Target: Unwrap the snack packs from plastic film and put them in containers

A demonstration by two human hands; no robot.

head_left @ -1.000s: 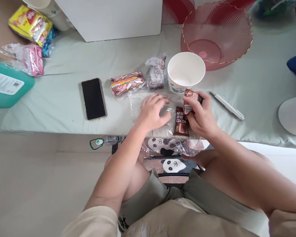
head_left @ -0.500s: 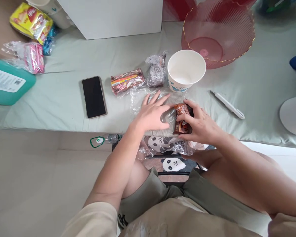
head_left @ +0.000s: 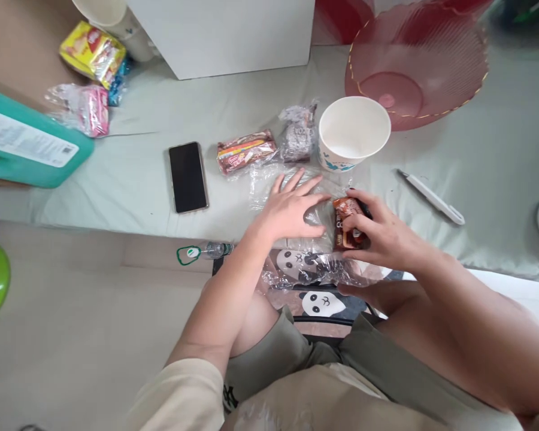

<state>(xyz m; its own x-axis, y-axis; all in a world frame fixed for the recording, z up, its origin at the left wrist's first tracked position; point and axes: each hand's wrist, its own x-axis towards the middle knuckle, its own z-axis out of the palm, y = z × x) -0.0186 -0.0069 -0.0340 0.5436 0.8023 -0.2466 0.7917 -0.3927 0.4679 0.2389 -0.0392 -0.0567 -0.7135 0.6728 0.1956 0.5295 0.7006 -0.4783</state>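
Note:
My left hand (head_left: 291, 209) lies with fingers spread on a sheet of clear plastic wrap (head_left: 263, 185), which hangs over the table's front edge. To its right, my right hand (head_left: 381, 230) is closed round a brown and orange snack packet (head_left: 347, 224) on the right part of the wrap. Beyond the hands lie a wrapped snack pack with a red and yellow label (head_left: 246, 151) and a dark snack bundle in crinkled clear plastic (head_left: 297, 134). A white paper cup with blue print (head_left: 336, 160) stands upright beside that bundle.
A phone (head_left: 188, 178) lies left and a white pen-like cutter (head_left: 433, 197) right. Behind are a pink ribbed bowl (head_left: 449, 66) and a white box (head_left: 224, 39). Yellow (head_left: 92, 51) and pink packs (head_left: 97, 111) and a teal jug (head_left: 78, 155) stand far left.
The whole view has shifted, so the table things appear farther right and a green object shows at the left edge. The packet stays in my right hand; my left hand remains spread on the wrap.

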